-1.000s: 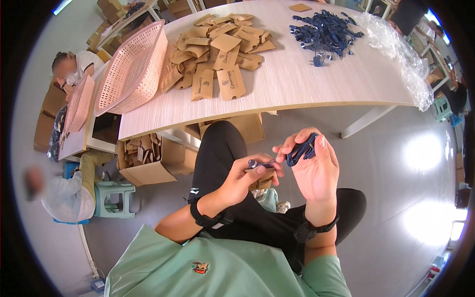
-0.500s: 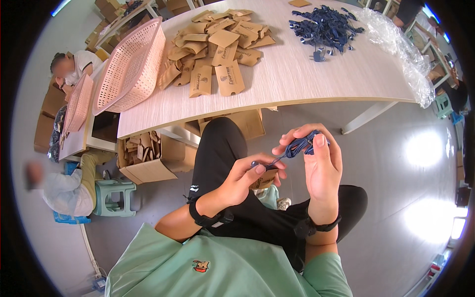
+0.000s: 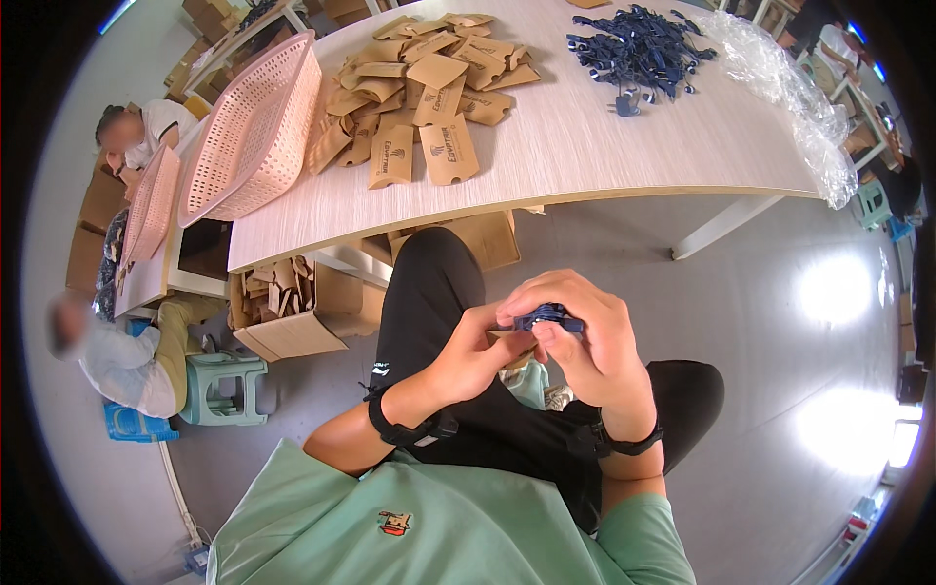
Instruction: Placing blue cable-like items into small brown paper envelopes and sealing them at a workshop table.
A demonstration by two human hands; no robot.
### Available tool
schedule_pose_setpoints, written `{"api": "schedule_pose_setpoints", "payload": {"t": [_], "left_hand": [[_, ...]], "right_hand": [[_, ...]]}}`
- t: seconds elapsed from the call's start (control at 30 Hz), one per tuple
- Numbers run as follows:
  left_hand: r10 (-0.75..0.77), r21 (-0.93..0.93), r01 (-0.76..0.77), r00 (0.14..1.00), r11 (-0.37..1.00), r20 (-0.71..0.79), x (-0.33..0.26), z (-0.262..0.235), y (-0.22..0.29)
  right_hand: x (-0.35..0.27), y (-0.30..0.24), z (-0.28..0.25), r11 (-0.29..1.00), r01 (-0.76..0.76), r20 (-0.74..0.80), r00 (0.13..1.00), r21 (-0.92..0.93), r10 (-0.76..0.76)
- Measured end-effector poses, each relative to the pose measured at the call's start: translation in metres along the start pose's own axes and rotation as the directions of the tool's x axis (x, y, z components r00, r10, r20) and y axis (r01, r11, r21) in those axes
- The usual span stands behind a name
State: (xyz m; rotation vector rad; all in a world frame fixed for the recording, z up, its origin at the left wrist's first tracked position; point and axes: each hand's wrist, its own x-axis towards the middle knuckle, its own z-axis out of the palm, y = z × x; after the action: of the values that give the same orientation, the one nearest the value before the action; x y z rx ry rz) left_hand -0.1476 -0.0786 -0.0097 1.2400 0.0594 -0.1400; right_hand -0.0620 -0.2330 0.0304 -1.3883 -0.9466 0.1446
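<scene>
Above my lap, both hands meet around a coil of dark blue earphones (image 3: 549, 314) with thin cord. My right hand (image 3: 606, 336) is closed on the coil, thumb below and fingers curled over the top. From the left, my left hand (image 3: 470, 356) pinches a brown cardboard pillow box (image 3: 514, 348), mostly hidden behind the fingers. The earphones lie right at this box's upper side; whether any part is inside it I cannot tell. On the table ahead are a heap of similar brown pillow boxes (image 3: 436, 73) and a tangled heap of dark blue earphones (image 3: 639, 54).
A pink perforated basket (image 3: 255, 136) stands on the table (image 3: 585, 156) at left. Clear plastic wrap (image 3: 795, 107) covers its right end. Beneath the table is an open carton (image 3: 292, 336) of cardboard pieces. Green stool (image 3: 224, 385) and two people are at left.
My right hand has come down and left with the coiled earphones, up against my left hand and the box. The cord stretched between the hands no longer shows.
</scene>
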Motion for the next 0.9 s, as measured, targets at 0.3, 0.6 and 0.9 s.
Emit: {"api": "schedule_pose_setpoints", "payload": {"t": [0.3,0.6,0.9], "left_hand": [[-0.012,0.247,0.003,0.999,0.969,0.034,0.003,-0.006,0.01],[0.195,0.416,-0.234,0.972,0.879,0.134,0.009,-0.004,0.023],[0.199,0.416,-0.242,0.969,0.877,0.145,0.018,0.005,0.038]], "right_hand": [[-0.002,-0.001,-0.006,1.0,0.011,0.028,1.0,-0.025,-0.01],[0.005,-0.004,-0.001,0.921,0.258,0.109,0.966,-0.292,-0.236],[-0.001,0.002,-0.011,0.971,0.192,-0.035,0.979,-0.144,-0.198]]}}
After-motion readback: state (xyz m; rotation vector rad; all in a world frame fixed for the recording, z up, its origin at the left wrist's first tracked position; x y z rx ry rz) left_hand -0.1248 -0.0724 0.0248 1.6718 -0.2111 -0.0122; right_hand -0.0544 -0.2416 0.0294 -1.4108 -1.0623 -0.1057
